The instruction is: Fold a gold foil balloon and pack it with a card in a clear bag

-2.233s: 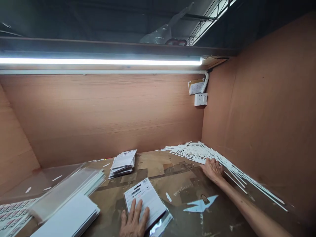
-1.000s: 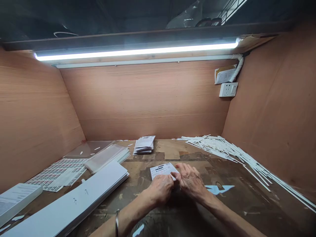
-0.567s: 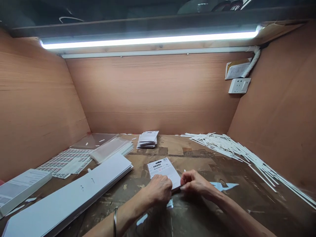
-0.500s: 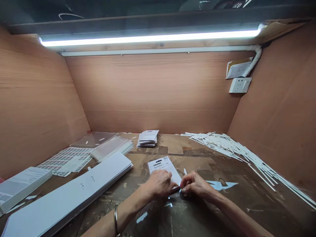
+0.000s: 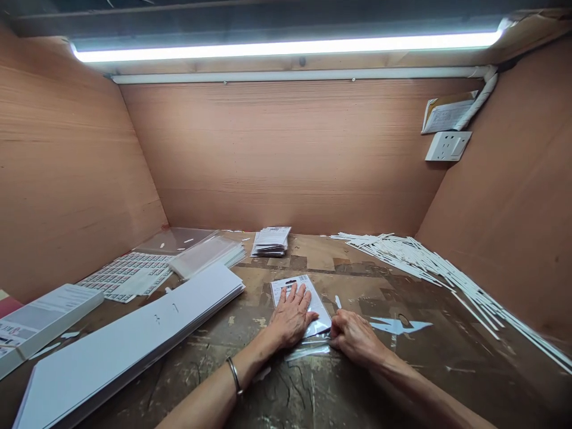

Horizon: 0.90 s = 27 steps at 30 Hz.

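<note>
A small white printed card in a clear plastic sleeve (image 5: pixel 313 301) lies flat on the worn workbench (image 5: pixel 402 381) in front of me. My left hand (image 5: pixel 291 316) rests on top of it with the fingers stretched out flat, pressing it down. My right hand (image 5: pixel 353 337) is curled at the sleeve's lower right corner, its fingers pinched on the clear flap (image 5: pixel 313 348) that sticks out toward me. A metal bangle (image 5: pixel 233 375) sits on my left wrist.
A stack of finished cards (image 5: pixel 270 241) sits at the back. White strips (image 5: pixel 429 268) lie heaped along the right wall. On the left are clear sleeves (image 5: pixel 205 255), a label sheet (image 5: pixel 120 274), long white sheets (image 5: pixel 129 339) and a white box (image 5: pixel 40 319). A wall socket (image 5: pixel 447 146) is at upper right.
My right hand came back from the white strips to the card. My left hand, curled at the card's near edge before, now lies flat on top of it.
</note>
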{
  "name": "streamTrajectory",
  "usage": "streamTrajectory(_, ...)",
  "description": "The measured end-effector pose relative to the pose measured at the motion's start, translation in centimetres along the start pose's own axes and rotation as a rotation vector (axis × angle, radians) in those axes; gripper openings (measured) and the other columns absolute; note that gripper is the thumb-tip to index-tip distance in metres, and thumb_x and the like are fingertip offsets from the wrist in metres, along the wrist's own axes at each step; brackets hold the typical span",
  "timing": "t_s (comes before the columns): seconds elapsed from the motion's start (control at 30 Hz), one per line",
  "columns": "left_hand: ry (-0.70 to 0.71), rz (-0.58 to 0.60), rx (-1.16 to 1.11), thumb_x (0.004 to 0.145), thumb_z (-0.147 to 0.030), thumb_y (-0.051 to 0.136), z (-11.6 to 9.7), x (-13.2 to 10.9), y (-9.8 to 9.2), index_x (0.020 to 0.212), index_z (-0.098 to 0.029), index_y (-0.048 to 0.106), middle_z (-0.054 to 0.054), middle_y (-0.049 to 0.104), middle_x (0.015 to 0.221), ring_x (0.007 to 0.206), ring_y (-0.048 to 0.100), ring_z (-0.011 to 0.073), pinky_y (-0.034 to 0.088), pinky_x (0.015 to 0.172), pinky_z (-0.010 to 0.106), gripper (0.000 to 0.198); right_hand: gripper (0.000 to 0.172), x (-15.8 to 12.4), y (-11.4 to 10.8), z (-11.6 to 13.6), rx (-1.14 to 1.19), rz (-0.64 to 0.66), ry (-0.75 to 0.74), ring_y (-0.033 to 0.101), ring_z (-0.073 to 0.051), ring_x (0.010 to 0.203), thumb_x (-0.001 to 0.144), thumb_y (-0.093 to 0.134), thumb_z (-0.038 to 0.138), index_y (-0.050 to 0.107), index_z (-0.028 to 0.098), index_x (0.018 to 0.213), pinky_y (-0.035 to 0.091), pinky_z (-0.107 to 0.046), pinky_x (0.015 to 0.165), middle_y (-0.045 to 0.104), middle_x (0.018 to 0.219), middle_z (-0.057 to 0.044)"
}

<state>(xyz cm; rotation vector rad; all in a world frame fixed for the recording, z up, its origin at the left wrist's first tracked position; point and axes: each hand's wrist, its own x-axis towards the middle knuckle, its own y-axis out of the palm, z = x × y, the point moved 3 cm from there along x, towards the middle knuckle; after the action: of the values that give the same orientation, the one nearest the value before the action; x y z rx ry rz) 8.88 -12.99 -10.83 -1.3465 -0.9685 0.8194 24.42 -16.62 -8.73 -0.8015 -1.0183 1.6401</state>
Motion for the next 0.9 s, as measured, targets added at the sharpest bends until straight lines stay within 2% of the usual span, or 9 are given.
streamTrajectory(0.1, 0.003, -0.005, -0.001, 0.081, -0.055, 0.002, 0.0, -0.1, -0.1, 0.135, -0.021, 0.019, 0.003, 0.007, 0.141, 0.134, 0.001, 0.023, 0.006, 0.111, 0.047, 0.066, 0.008, -1.0, 0.2, -1.0, 0.091, 0.021, 0.029, 0.04, -0.004, 0.076, 0.06, 0.047, 0.014, 0.052, 0.012, 0.065, 0.021, -0.016, 0.064, 0.051, 0.081, 0.001)
streamTrajectory(0.17, 0.007, -0.009, -0.006, 0.08, -0.055, 0.002, 0.0, -0.1, 0.0, 0.135, -0.022, 0.02, 0.003, 0.007, 0.141, 0.134, 0.001, 0.0232, 0.006, 0.111, 0.047, 0.066, 0.007, -1.9, -0.1, -1.5, 0.156, -0.023, 0.016, 0.04, -0.004, 0.074, 0.066, 0.045, 0.017, 0.05, 0.012, 0.067, 0.024, -0.016, 0.066, 0.05, 0.081, 0.001)
streamTrajectory(0.3, 0.004, -0.012, -0.019, 0.08, -0.056, 0.002, 0.0, 0.0, 0.1, 0.135, -0.022, 0.02, 0.002, 0.007, 0.141, 0.134, 0.0, 0.0237, 0.006, 0.111, 0.047, 0.067, 0.014, -2.8, -1.1, -1.3, 0.222, -0.197, -0.174, 0.04, -0.006, 0.088, 0.079, 0.042, 0.023, 0.054, 0.018, 0.084, 0.027, -0.019, 0.081, 0.049, 0.094, 0.001)
streamTrajectory(0.37, 0.001, -0.009, -0.012, 0.081, -0.056, 0.004, -0.1, -0.1, 0.2, 0.135, -0.022, 0.019, 0.002, 0.007, 0.141, 0.134, 0.0, 0.0235, 0.006, 0.111, 0.047, 0.066, 0.015, -2.5, -0.6, -0.8, 0.234, -0.166, -0.275, 0.039, -0.007, 0.092, 0.079, 0.045, 0.021, 0.055, 0.021, 0.09, 0.026, -0.019, 0.083, 0.05, 0.095, 0.002)
streamTrajectory(0.47, 0.021, 0.009, 0.006, 0.081, -0.055, 0.005, -0.3, -0.5, 0.2, 0.135, -0.022, 0.018, 0.003, 0.006, 0.141, 0.134, 0.0, 0.023, 0.007, 0.111, 0.047, 0.065, 0.013, -1.6, 0.9, -0.5, 0.202, -0.093, -0.389, 0.038, -0.007, 0.086, 0.081, 0.044, 0.019, 0.056, 0.019, 0.087, 0.027, -0.019, 0.078, 0.051, 0.087, 0.001)
streamTrajectory(0.57, 0.038, 0.012, 0.005, 0.081, -0.055, 0.004, -0.5, -0.8, 0.2, 0.135, -0.022, 0.018, 0.002, 0.006, 0.142, 0.134, 0.0, 0.0229, 0.007, 0.111, 0.047, 0.065, 0.021, -0.9, 2.0, -0.5, 0.085, -0.142, -0.478, 0.034, -0.008, 0.079, 0.085, 0.033, 0.017, 0.053, 0.013, 0.078, 0.025, -0.021, 0.075, 0.049, 0.082, -0.003)
streamTrajectory(0.67, 0.039, 0.002, -0.014, 0.081, -0.055, 0.003, -0.5, -1.0, 0.2, 0.135, -0.023, 0.018, 0.002, 0.005, 0.142, 0.134, 0.0, 0.0225, 0.005, 0.111, 0.046, 0.065, 0.024, -1.1, 2.4, -0.3, 0.013, -0.161, -0.47, 0.031, -0.008, 0.077, 0.082, 0.027, 0.01, 0.05, 0.01, 0.076, 0.024, -0.023, 0.073, 0.047, 0.082, -0.005)
streamTrajectory(0.77, 0.051, -0.013, -0.046, 0.08, -0.057, 0.002, -0.4, -1.0, 0.2, 0.134, -0.024, 0.019, 0.001, 0.007, 0.141, 0.134, 0.0, 0.0218, 0.004, 0.111, 0.046, 0.066, 0.017, -3.3, 2.2, 0.7, 0.105, -0.011, -0.39, 0.035, -0.008, 0.079, 0.078, 0.031, 0.01, 0.048, 0.011, 0.078, 0.026, -0.02, 0.073, 0.048, 0.085, -0.003)
streamTrajectory(0.9, 0.059, -0.024, -0.076, 0.079, -0.058, 0.003, -0.3, -1.0, 0.4, 0.134, -0.024, 0.02, 0.0, 0.008, 0.141, 0.134, 0.0, 0.0218, 0.004, 0.111, 0.047, 0.066, 0.014, -8.4, 1.0, 2.0, 0.341, 0.33, -0.36, 0.043, -0.004, 0.072, 0.076, 0.046, 0.026, 0.052, 0.014, 0.076, 0.032, -0.013, 0.065, 0.052, 0.08, 0.0)
